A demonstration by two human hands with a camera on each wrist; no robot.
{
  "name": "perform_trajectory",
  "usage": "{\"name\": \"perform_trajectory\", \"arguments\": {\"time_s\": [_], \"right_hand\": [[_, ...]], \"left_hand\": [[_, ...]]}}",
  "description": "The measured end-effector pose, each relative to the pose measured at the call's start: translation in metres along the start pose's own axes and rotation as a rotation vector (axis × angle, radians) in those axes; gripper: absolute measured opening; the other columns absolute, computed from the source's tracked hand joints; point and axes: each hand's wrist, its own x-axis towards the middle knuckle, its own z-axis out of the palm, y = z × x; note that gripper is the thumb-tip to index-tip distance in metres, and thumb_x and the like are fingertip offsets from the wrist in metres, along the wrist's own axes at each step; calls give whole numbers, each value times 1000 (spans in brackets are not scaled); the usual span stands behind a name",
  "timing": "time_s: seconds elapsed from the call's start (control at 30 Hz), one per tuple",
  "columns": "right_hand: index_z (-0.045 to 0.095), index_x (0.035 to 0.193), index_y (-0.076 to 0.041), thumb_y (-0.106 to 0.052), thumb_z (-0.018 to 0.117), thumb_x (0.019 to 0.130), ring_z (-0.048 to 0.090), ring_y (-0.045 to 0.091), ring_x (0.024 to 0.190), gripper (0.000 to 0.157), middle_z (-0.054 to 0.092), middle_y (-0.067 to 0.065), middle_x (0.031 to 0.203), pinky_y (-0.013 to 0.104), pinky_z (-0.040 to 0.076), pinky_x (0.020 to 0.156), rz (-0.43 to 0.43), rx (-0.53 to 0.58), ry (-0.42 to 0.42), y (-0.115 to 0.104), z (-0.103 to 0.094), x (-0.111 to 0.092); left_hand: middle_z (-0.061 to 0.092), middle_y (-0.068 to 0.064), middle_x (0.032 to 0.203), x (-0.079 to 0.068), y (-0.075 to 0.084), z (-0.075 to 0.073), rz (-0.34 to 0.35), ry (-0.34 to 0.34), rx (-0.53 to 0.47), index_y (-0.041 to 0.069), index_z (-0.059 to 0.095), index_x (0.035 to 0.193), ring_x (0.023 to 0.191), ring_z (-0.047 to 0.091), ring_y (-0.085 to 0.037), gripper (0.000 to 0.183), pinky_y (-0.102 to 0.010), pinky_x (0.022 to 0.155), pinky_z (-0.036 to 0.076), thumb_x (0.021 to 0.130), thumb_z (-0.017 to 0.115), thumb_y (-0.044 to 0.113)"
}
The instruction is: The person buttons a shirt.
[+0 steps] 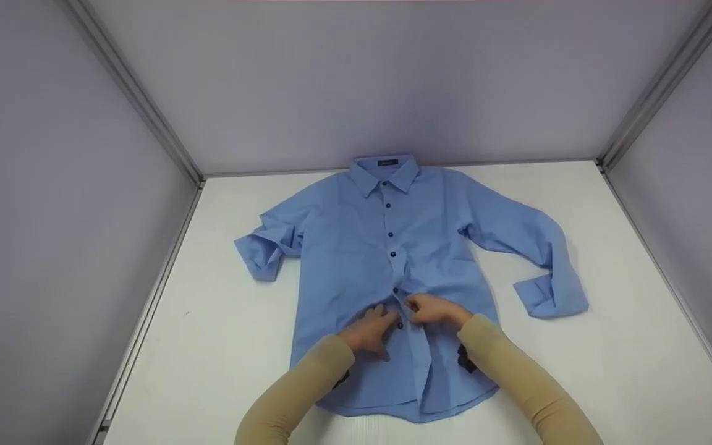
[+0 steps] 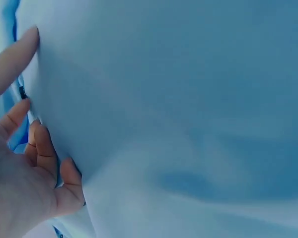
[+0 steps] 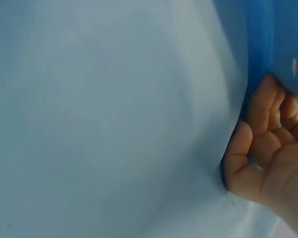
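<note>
A light blue long-sleeved button-up shirt point(image 1: 356, 247) lies front up, collar away from me. Dark buttons run down its middle, and the front parts below the button at waist height. My left hand point(image 1: 368, 334) rests on the shirt's left front beside a lower button point(image 1: 400, 325), fingers bent and thumb apart. In the left wrist view, the fingertips of that hand point(image 2: 30, 168) touch the cloth near a dark button point(image 2: 23, 92). My right hand point(image 1: 433, 308) pinches the edge of the opposite front. Curled fingers of the right hand point(image 3: 270, 144) meet the buttonhole strip point(image 3: 283, 44) in the right wrist view.
The shirt lies on a white table point(image 1: 207, 371) with pale walls point(image 1: 393, 80) behind and at both sides. The left sleeve point(image 1: 266, 247) is bunched up. The right sleeve point(image 1: 554, 259) bends back, its cuff point(image 1: 535, 293) turned inward.
</note>
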Motion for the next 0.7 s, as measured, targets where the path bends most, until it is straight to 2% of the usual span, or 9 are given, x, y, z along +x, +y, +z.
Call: {"name": "perform_trajectory", "arguments": {"time_s": [0.1, 0.17, 0.23, 0.33, 0.47, 0.57, 0.7], "right_hand": [[42, 75, -7, -2, 51, 78, 32, 11, 54, 11, 33, -3, 62, 26, 29, 53, -5, 49, -28, -1, 1, -1], [44, 77, -6, -5, 52, 80, 34, 11, 55, 8, 35, -3, 63, 26, 30, 54, -23, 63, -45, -3, 3, -3], [46, 76, -6, -7, 52, 80, 35, 10, 54, 8, 36, -4, 62, 25, 30, 53, -33, 54, -46, -5, 5, -4], [41, 64, -10, -8, 55, 79, 29, 8, 46, 21, 32, -6, 54, 23, 27, 47, -37, 2, -26, -8, 7, -5], [33, 54, -15, -8, 55, 79, 22, 5, 40, 34, 26, -8, 46, 22, 23, 40, -28, -49, -44, -12, 11, -7], [35, 53, -14, -9, 54, 81, 23, 5, 39, 35, 27, -8, 46, 22, 23, 40, -22, -49, -58, -13, 14, -8], [38, 55, -13, -11, 57, 81, 25, 6, 40, 32, 30, -7, 47, 22, 25, 41, -12, -25, -80, -12, 13, -10]], "left_hand": [[36, -2, 94, -5, -2, 2, 28, -7, 25, 22, 47, 119, 84, 37, -18, 68, -32, 69, 38, 60, 81, 30], [36, -2, 91, -7, -2, 4, 49, 6, 23, 22, 48, 121, 82, 36, -18, 63, -31, 67, 37, 66, 77, 29], [39, -2, 87, -5, 0, 5, 77, 47, 29, 18, 52, 116, 78, 38, -17, 47, -29, 65, 36, 74, 71, 28], [46, -3, 81, 1, 4, 6, 116, 129, 57, 14, 55, 101, 72, 44, -17, 22, -28, 63, 36, 83, 62, 24], [53, -6, 76, 8, 8, 10, 121, 210, 62, 11, 53, 89, 69, 52, -19, 8, -28, 60, 40, 86, 57, 17], [51, -4, 67, 11, 10, 11, 89, 233, -30, 8, 52, 77, 62, 50, -16, 12, -27, 55, 39, 86, 57, 14], [37, 3, 56, 14, 10, 8, 20, 178, -248, 10, 41, 65, 51, 37, -11, 26, -25, 50, 31, 87, 54, 13]]}}
